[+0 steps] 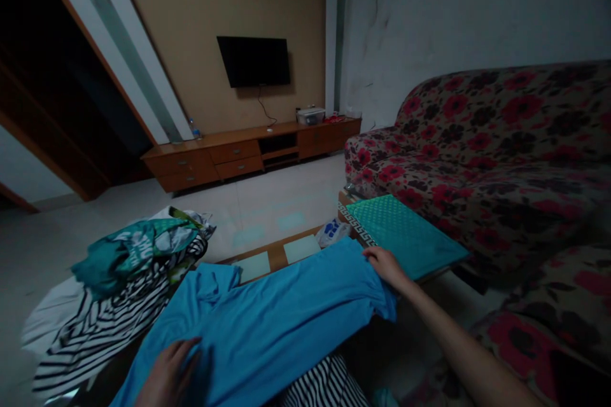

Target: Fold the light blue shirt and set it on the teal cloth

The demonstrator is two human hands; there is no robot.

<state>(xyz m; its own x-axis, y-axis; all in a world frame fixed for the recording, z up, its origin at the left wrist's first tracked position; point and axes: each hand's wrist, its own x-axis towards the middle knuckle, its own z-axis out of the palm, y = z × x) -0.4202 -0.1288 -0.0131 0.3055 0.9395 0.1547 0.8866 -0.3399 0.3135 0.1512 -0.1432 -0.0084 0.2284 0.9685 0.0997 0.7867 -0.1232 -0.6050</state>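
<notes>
A blue T-shirt (267, 305) lies spread sideways in front of me, with a bunched sleeve at its upper left. My right hand (384, 265) pinches its edge at the far right corner, the forearm reaching in from the lower right. Low on the left, my left hand (170, 370) rests on the shirt with its fingers stretched out over the cloth. Part of that hand is cut off by the bottom of the view. Beneath the shirt, black-and-white striped fabric (327, 385) shows near the bottom edge.
A pile of clothes (138, 254), green, white and striped, sits at the left. At the right is a low table (405, 235) with a green cover; a plastic bag (333, 232) lies beside it. Beyond stand a flowered sofa (482, 133) and a wooden TV cabinet (238, 156).
</notes>
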